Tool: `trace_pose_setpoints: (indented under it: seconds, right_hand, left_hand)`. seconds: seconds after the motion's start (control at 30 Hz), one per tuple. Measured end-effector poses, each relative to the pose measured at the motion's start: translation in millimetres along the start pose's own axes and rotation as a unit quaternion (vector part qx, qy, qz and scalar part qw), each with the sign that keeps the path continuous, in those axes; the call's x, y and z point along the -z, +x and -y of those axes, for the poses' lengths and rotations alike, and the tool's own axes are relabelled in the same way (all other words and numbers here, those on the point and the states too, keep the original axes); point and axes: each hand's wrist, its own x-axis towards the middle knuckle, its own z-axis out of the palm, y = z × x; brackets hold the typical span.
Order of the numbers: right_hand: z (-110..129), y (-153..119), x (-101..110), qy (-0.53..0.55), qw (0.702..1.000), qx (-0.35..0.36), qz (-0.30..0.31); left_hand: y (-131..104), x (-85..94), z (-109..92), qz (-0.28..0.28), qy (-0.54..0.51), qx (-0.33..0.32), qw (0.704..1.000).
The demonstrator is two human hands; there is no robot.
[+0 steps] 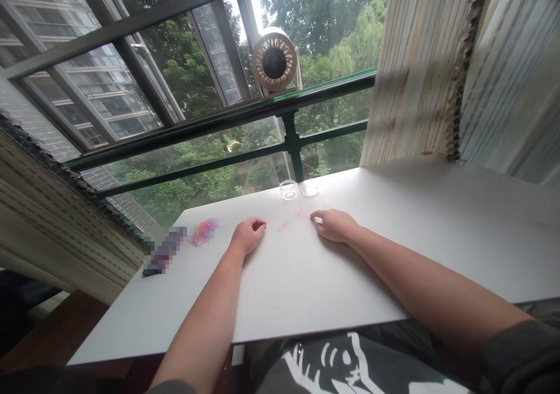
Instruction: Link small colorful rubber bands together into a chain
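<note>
My left hand rests on the white table with its fingers curled in and thumb and fingertips close together. Anything held there is too small to make out. To its right lies a small cluster of thin pink loops, which look like tiny rubber bands. A second pink cluster is just left of my right hand. That hand has its index finger stretched toward this cluster and its thumb apart below, with nothing visible between them. Further left is a mixed-colour pile of similar small pieces.
A clear round container and a clear round lid or dish stand near the table's far edge. A dark pixelated object lies at the left. Behind are a green railing, a round fan-like device and curtains.
</note>
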Motion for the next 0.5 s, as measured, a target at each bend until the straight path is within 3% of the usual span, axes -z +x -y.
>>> trace_pose_setpoints:
  seconds: [0.5]
  right_hand:
    - [-1.4, 3.0, -1.6, -0.003, 1.000, 0.001, -0.005]
  left_hand:
    - [0.5, -4.2, 4.6, -0.002, -0.006, -0.015, 1.000]
